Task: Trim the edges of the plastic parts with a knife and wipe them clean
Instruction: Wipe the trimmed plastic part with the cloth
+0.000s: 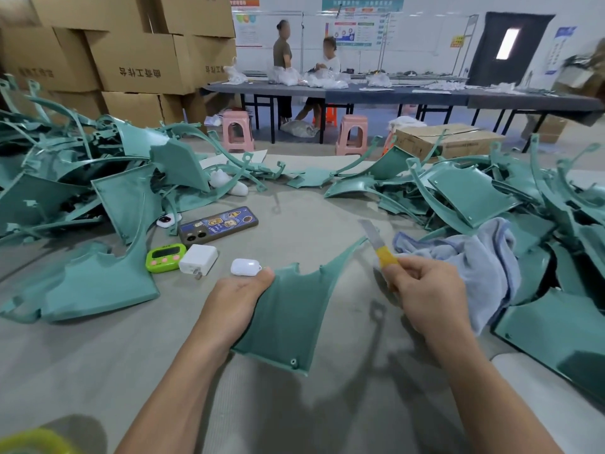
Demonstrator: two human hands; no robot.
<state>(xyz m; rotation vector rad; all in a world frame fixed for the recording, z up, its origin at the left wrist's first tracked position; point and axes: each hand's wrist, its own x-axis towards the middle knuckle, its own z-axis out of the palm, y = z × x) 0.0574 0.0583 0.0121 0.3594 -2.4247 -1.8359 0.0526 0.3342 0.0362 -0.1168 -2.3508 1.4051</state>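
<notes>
My left hand (234,301) grips the left edge of a teal plastic part (289,317), holding it tilted above the grey table cover, thumb on top. My right hand (425,290) grips a knife (376,244) by its yellow handle; the bare blade points up and left, beside the part's long pointed tip. A light blue cloth (474,257) lies crumpled just right of my right hand, partly under it.
Heaps of teal plastic parts lie at left (82,191) and right (491,198). A phone (217,229), green timer (165,257), white charger (198,259) and earbud case (245,267) sit ahead of my left hand. Two people work at a far table (393,93).
</notes>
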